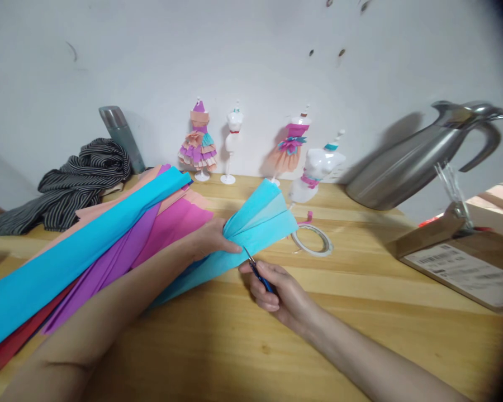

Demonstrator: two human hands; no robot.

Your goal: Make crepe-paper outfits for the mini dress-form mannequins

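Observation:
A folded sheet of light blue crepe paper fans out above the table, with my left hand closed on it, thumb on top. My right hand grips small scissors with dark blue handles. Their metal blades meet the lower edge of the paper, just right of my left thumb; whether they cut into it I cannot tell. Left of my hands lie crepe paper sheets in bright blue, purple and pink, overlapping in a pile.
Four small white dress forms line the wall, including one in a ruffled paper dress. A tape roll lies right of the paper. A steel jug, cardboard box, flask and striped cloth stand or lie around.

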